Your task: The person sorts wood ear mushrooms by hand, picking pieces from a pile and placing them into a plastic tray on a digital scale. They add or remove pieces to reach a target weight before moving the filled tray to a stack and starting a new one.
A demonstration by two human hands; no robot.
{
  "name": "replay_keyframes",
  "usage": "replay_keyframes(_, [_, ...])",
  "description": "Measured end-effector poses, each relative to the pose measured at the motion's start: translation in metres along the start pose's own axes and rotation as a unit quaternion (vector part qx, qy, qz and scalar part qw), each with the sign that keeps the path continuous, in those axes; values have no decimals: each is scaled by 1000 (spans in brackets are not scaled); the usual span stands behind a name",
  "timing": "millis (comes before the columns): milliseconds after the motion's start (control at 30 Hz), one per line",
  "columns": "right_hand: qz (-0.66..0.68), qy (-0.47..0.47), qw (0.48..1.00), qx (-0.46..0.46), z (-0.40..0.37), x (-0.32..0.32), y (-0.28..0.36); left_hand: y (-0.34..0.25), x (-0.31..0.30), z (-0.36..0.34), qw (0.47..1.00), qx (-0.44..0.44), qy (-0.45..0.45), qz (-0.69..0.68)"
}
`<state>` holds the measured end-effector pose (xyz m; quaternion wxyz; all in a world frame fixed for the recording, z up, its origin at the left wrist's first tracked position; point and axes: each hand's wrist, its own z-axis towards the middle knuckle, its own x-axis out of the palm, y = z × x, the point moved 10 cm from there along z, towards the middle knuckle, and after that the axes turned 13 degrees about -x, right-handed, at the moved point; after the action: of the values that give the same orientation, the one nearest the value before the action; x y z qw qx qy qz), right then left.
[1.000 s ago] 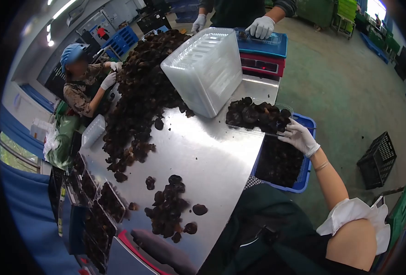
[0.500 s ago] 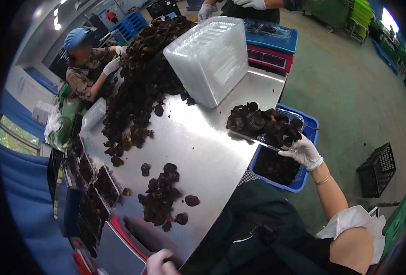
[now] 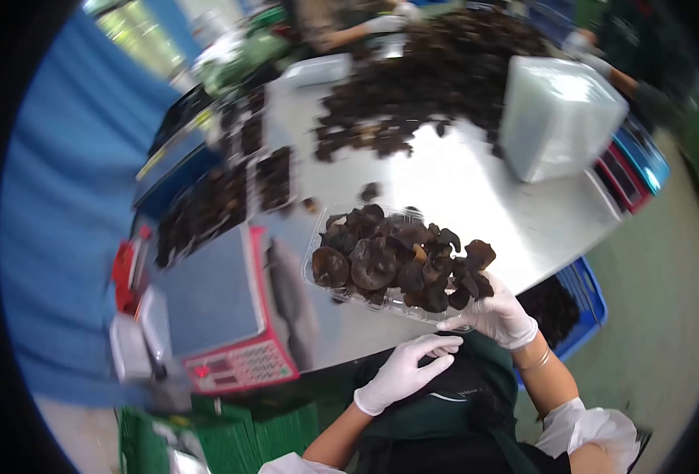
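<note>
My right hand (image 3: 498,317), in a white glove, grips the right end of a clear plastic tray (image 3: 311,265). Heaped in it are dark brown wood ear mushrooms (image 3: 375,263), some sticking up above the rim. My left hand (image 3: 407,373), also gloved, is just below the tray in front of my apron. Its fingers are stretched out and hold nothing. Left of the tray stands a red-edged scale (image 3: 239,359) with a flat grey plate (image 3: 211,292).
A large pile of wood ears (image 3: 436,75) covers the far metal table (image 3: 476,205). Stacked clear trays (image 3: 551,126) stand right, filled trays (image 3: 274,178) left. A blue basket (image 3: 590,288) sits beside the table, green crates (image 3: 231,442) below left. Co-workers' gloved hands show beyond.
The view has swung left toward the scale. My right hand has carried the filled tray from above the blue basket to in front of me, and my left hand has come off the scale's side.
</note>
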<state>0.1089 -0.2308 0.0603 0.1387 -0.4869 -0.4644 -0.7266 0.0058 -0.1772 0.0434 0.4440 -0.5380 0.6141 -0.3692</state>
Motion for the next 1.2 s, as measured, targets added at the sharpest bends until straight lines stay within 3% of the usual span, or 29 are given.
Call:
replay_keyframes(133, [13, 91, 991, 92, 47, 52, -68, 33, -51, -25, 974, 17, -220, 43])
replay_keyframes(167, [22, 104, 988, 110, 58, 64, -84, 32, -64, -35, 950, 59, -298, 74])
replay_keyframes(267, [22, 117, 983, 143, 90, 106, -124, 49, -83, -47, 931, 76, -348, 85])
replay_keyframes(433, [33, 150, 963, 220, 120, 120, -193, 48, -85, -46, 934, 88, -342, 51])
replay_keyframes(667, [-78, 181, 927, 318, 111, 102, -208, 48, -84, -48, 931, 137, -325, 89])
replay_keyframes(900, [-273, 154, 926, 213, 120, 53, -165, 41, -87, -55, 926, 158, -331, 86])
replay_keyframes(1200, [-407, 132, 897, 108, 160, 84, -137, 50, -87, -53, 918, 159, -355, 82])
